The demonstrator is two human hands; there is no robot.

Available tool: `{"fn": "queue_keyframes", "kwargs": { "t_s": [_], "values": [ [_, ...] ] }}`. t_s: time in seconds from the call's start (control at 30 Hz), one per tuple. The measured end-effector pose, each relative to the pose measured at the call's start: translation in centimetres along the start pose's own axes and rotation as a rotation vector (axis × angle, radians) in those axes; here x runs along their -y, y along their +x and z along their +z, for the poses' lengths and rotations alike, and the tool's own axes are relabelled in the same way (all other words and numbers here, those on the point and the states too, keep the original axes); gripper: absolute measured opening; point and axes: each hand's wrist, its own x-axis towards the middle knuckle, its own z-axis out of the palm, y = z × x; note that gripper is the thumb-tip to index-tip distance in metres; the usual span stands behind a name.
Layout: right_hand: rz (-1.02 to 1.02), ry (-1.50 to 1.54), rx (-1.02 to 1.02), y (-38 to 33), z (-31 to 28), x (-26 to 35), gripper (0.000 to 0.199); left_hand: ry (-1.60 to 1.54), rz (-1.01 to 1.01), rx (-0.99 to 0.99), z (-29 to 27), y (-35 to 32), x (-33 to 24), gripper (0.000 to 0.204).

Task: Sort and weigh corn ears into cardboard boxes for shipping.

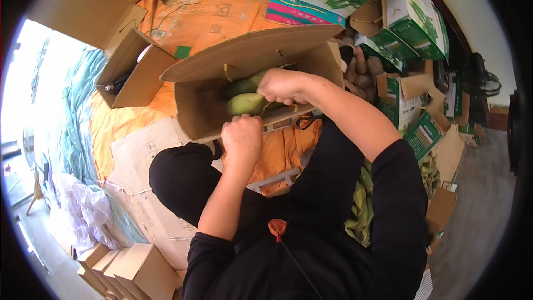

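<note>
An open cardboard box (194,108) with its long flap raised stands before my knees. Inside lie two plump green vegetables that look like green radishes: a pale one (244,104) nearer me and a darker one (240,86) behind it. My right hand (284,86) reaches into the box, its fingers closed round the end of the pale green radish. With fingers curled, my left hand (242,132) grips the box's near wall at the rim. The tips of both hands' fingers are partly hidden.
Reddish-brown roots (361,75) are heaped right of the box, beside green-and-white cartons (413,16). More green radishes (362,203) lie by my right leg. A smaller open carton (139,69) stands to the left on orange sheeting (208,22). Folded cardboard boxes (136,269) stand at lower left.
</note>
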Motion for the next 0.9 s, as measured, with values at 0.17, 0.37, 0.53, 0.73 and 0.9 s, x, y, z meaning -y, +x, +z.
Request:
{"fn": "queue_keyframes", "kwargs": {
  "t_s": [0.17, 0.37, 0.53, 0.73, 0.9],
  "values": [
    [-0.304, -0.465, -0.095, 0.9, -0.2, -2.5, 0.023, 0.035, -0.044, 0.119, -0.8, 0.6, -0.4, 0.013],
    [-0.760, -0.400, -0.721, -5.4, -1.3, -3.6, 0.027, 0.076, -0.060, 0.107, -0.6, 0.6, -0.3, 0.009],
    [-1.114, -0.080, -1.202, -13.3, -0.9, -9.1, 0.015, 0.039, -0.054, 0.121, -1.4, 0.8, -1.5, 0.017],
    [-0.603, 0.459, -1.396, -12.7, 0.8, -24.4, 0.014, -0.011, -0.069, 0.069, -1.5, 0.4, -1.4, 0.017],
    [0.009, 0.365, -1.367, -9.0, 5.7, -40.3, 0.016, -0.007, -0.063, 0.084, -1.2, 0.7, -1.4, 0.019]
  ]
}}
